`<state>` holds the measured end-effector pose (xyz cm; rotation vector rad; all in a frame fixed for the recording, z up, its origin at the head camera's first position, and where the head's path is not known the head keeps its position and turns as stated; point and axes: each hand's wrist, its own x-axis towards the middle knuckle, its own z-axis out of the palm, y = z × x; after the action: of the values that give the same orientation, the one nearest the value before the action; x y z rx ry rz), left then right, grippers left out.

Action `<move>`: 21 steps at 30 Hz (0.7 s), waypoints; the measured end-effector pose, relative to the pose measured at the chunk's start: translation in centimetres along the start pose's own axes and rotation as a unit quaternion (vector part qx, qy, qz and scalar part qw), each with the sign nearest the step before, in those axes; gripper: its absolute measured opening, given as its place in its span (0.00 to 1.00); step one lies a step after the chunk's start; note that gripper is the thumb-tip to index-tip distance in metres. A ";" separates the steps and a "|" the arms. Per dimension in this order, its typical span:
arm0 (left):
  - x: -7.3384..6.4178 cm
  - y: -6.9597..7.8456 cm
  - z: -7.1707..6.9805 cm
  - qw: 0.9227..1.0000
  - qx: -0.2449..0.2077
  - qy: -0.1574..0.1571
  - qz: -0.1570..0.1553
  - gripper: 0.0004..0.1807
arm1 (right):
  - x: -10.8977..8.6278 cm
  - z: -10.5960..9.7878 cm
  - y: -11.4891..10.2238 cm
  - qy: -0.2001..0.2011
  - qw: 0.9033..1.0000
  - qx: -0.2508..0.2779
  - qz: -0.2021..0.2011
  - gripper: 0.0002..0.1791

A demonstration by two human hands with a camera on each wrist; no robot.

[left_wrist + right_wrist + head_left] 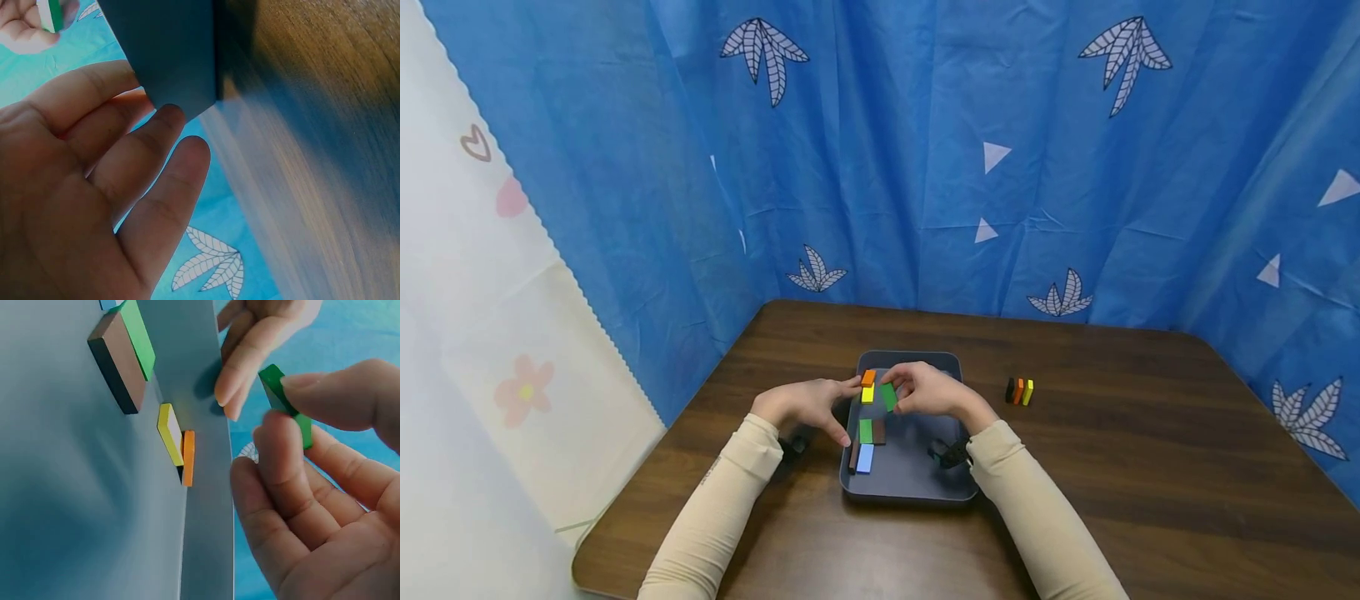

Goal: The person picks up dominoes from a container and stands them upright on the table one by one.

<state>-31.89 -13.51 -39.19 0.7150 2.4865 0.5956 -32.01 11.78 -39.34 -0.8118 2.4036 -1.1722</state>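
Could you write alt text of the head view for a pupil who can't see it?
A right hand pinches a green block over a grey tray holding coloured blocks along its left side, while the left hand is at its left edge. Three more blocks, black, orange and yellow, sit on the brown table to the right.

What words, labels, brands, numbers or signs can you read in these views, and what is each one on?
No readable text in any view.
Left sleeve: small dark marks near the cuff, too small to read.
Green block in the right hand: no lettering shows.
Tray: no lettering shows.
Blue curtain: leaf and triangle prints, no words.
White curtain: heart and flower prints, no words.
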 end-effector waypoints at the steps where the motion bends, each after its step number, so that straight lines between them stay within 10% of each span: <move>1: 0.0 0.0 0.0 1.000 -0.001 -0.001 0.000 0.56 | -0.2 -0.1 0.2 0.004 1.000 0.014 -0.002 0.27; 10: 0.0 0.1 0.0 1.000 0.006 -0.002 0.001 0.56 | -1.1 -0.7 1.7 0.024 0.989 0.146 -0.025 0.19; 21: 0.1 0.0 0.1 1.000 -0.001 -0.002 -0.002 0.56 | -1.4 -0.1 1.5 -0.044 0.999 0.024 -0.007 0.20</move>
<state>-31.92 -13.44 -39.28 0.7095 2.4832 0.5936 -31.47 13.48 -40.34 -0.8488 2.2930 -1.1710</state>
